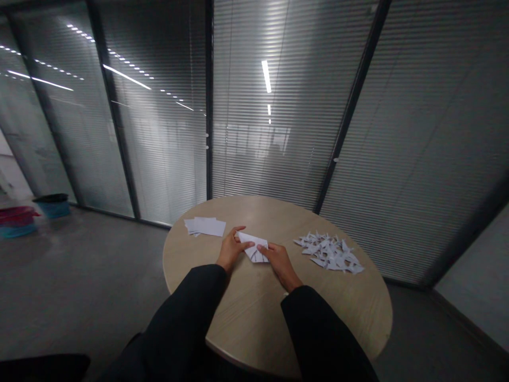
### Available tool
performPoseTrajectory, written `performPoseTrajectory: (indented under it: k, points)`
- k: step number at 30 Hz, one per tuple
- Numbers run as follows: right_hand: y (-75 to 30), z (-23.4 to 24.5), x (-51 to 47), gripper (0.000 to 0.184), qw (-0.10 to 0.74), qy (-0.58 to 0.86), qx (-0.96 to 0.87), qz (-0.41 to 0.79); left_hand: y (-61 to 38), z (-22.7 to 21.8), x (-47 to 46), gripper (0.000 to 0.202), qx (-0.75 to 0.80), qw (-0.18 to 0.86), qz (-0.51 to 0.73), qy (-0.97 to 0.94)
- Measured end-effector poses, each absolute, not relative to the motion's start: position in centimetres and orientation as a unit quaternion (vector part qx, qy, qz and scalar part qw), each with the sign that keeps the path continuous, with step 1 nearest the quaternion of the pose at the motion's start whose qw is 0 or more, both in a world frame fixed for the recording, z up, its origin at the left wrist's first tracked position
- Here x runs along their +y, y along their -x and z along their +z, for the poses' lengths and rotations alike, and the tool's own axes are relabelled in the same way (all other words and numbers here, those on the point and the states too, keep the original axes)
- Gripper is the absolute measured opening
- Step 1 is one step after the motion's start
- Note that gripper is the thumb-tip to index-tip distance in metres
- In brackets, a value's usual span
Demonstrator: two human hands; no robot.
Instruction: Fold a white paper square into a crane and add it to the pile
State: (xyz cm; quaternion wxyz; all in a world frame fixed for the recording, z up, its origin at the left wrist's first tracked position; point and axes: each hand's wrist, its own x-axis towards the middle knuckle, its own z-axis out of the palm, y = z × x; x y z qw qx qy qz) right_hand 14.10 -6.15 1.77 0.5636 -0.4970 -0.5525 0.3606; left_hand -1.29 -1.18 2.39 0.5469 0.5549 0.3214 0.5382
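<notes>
Between my two hands, above the middle of the table, is a partly folded sheet of white paper [258, 255] with creases and slanted edges. My left hand [231, 248] grips its left side, thumb on top of the paper and a finger stretched out past its upper corner. On the right edge, my right hand [279, 260] pinches the sheet with the thumb on its face. A small stack of flat white paper sheets [210, 226] lies left of my left hand. To the right of my right hand is a loose pile of pointed, folded paper pieces [332, 253].
The round wooden table [254, 329] stands close to glass partitions with blinds [274, 159]. On the floor at far left are a blue bin with a dark liner [55, 208] and another with a red liner [18, 217].
</notes>
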Motion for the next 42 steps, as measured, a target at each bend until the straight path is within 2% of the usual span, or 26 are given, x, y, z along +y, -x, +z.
performPoseTrajectory:
  k: [12, 14, 18, 22, 26, 33, 42]
  points:
    - [-13.28, 2.65, -6.91, 0.044, 0.573, 0.465, -0.525, 0.425, 1.48, 2.26, -1.24, 0.070, 0.351, 0.407, 0.559, -0.631]
    - [-13.29, 2.44, -6.69, 0.046, 0.576, 0.474, -0.524, 0.411, 1.37, 2.29, -1.31, 0.073, 0.349, 0.421, 0.563, -0.620]
    - [-13.61, 1.90, -6.20, 0.040, 0.583, 0.485, -0.529, 0.382, 1.15, 2.29, -1.36, 0.079, 0.315, 0.517, 0.541, -0.584]
    - [-13.81, 1.80, -6.10, 0.038, 0.585, 0.480, -0.537, 0.374, 1.10, 2.39, -1.46, 0.075, 0.305, 0.578, 0.526, -0.545]
    - [-13.82, 1.98, -6.24, 0.041, 0.582, 0.468, -0.541, 0.386, 1.19, 2.69, -1.77, 0.064, 0.308, 0.595, 0.522, -0.528]
    - [-13.86, 2.19, -6.35, 0.047, 0.587, 0.472, -0.534, 0.385, 1.29, 2.67, -1.66, 0.066, 0.290, 0.612, 0.509, -0.531]
    - [-14.24, 1.75, -6.18, 0.043, 0.566, 0.503, -0.530, 0.381, 1.23, 2.38, -1.25, 0.066, 0.295, 0.604, 0.504, -0.542]
